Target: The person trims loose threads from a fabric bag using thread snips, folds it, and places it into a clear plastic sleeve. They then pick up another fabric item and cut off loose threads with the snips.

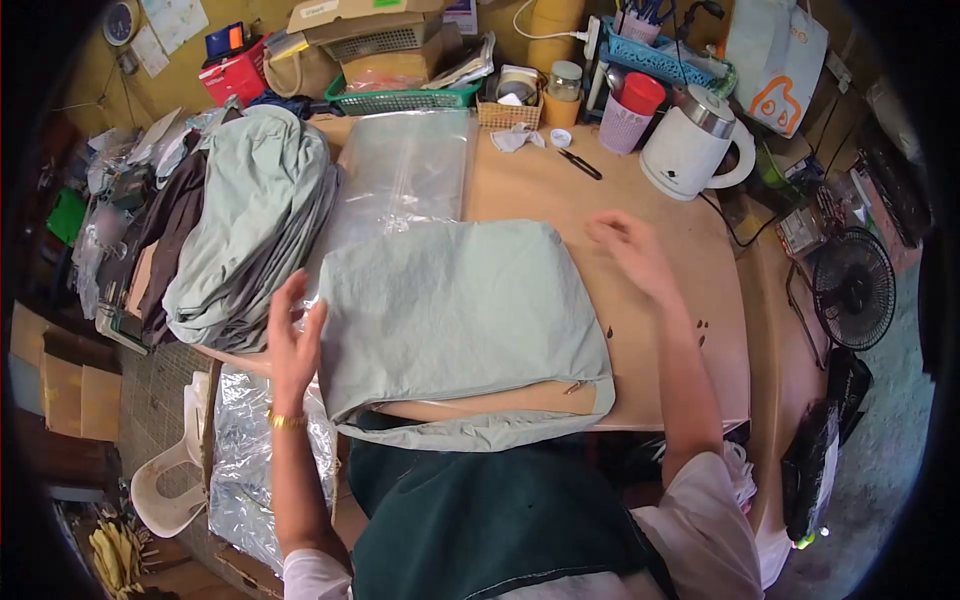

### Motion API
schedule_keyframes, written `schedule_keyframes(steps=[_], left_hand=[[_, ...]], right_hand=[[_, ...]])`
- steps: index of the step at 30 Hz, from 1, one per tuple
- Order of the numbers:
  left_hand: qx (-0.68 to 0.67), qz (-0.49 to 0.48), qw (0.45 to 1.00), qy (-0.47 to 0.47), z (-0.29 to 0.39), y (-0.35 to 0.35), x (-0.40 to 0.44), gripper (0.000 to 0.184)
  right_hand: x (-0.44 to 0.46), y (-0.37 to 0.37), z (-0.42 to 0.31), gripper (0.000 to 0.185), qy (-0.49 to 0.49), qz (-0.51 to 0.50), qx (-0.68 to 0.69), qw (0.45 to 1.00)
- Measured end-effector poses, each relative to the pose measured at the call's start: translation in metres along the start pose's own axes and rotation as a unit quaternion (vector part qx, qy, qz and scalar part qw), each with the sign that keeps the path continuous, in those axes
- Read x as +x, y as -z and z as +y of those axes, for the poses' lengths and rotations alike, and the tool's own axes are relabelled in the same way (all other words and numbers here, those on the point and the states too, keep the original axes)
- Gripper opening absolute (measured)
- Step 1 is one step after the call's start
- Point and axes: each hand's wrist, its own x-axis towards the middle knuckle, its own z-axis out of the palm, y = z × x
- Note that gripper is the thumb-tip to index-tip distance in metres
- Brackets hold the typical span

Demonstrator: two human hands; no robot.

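Note:
A pale grey-green fabric shoulder bag [450,300] lies flat on the brown table [680,370], its wide strap [490,430] looped along the near edge. My left hand [293,330] is beside the bag's left edge, thumb and fingers apart and holding nothing; whether it touches the cloth I cannot tell. Over the table to the right of the bag is my right hand [632,250], fingers loosely extended with nothing in them. Beyond the bag lies a stack of clear plastic bags [410,165], partly covered by its top left corner.
A pile of similar grey-green and dark cloth pieces [245,210] sits at the left. Thread snips [580,165], a white electric kettle [690,145], a lilac cup [625,122] and baskets [405,95] stand along the back. A black fan [853,288] is at the right.

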Motion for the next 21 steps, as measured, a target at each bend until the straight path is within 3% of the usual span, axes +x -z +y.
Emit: schedule_keyframes(steps=[2, 4, 5, 7, 8, 9, 10, 12, 13, 14, 15, 17, 19, 20, 21], left_hand=[[-0.045, 0.016, 0.999, 0.011, -0.015, -0.017, 0.009, 0.044], [-0.042, -0.023, 0.998, 0.029, -0.016, -0.024, 0.018, 0.028], [-0.060, -0.034, 0.996, 0.062, -0.015, -0.023, 0.024, 0.022], [-0.094, -0.001, 0.993, 0.073, -0.009, -0.022, 0.029, 0.024], [-0.128, 0.030, 0.988, 0.078, -0.004, -0.022, 0.033, 0.029], [-0.122, 0.057, 0.991, 0.025, 0.006, -0.028, 0.038, 0.032], [-0.065, 0.050, 0.997, -0.004, 0.003, -0.029, 0.043, 0.025], [0.005, 0.173, 0.978, -0.116, 0.010, -0.040, 0.053, 0.016], [0.009, 0.174, 0.978, -0.111, 0.019, -0.035, 0.049, 0.016], [0.029, 0.143, 0.983, -0.114, 0.031, -0.027, 0.047, 0.015], [0.048, 0.111, 0.986, -0.116, 0.044, -0.021, 0.042, 0.017], [0.032, -0.056, 0.986, -0.153, 0.066, -0.022, 0.020, 0.019], [0.060, -0.205, 0.961, -0.178, 0.077, -0.037, -0.004, 0.038], [0.120, -0.262, 0.938, -0.194, 0.075, -0.046, -0.013, 0.049], [0.194, -0.298, 0.918, -0.178, 0.065, -0.051, -0.019, 0.052]], right_hand=[[0.008, -0.029, 0.000, 0.020, 0.005, -0.019, 0.032, 0.999], [0.014, -0.050, 0.012, 0.019, 0.059, -0.061, -0.154, 0.984], [0.019, -0.052, 0.017, 0.019, 0.060, -0.066, -0.151, 0.985], [0.031, -0.041, 0.027, 0.020, 0.030, 0.034, -0.074, 0.996], [0.038, -0.032, 0.031, 0.020, 0.060, 0.066, -0.022, 0.996], [0.042, -0.025, 0.031, 0.019, 0.086, 0.097, 0.031, 0.991], [0.043, -0.018, 0.017, 0.018, 0.083, 0.113, -0.042, 0.989], [0.035, -0.007, -0.009, 0.018, 0.074, 0.118, -0.114, 0.984], [0.033, -0.002, -0.016, 0.018, 0.172, 0.172, -0.171, 0.955], [0.035, 0.000, -0.018, 0.021, 0.272, 0.226, -0.223, 0.908], [0.030, -0.001, -0.016, 0.021, 0.273, 0.224, -0.221, 0.909], [-0.006, -0.006, -0.007, 0.033, 0.079, 0.006, -0.108, 0.991], [-0.039, -0.029, -0.020, 0.056, 0.055, -0.119, -0.171, 0.977], [-0.050, -0.036, -0.015, 0.056, 0.054, -0.123, -0.170, 0.976], [-0.059, -0.043, -0.005, 0.067, 0.085, -0.144, -0.339, 0.926]])
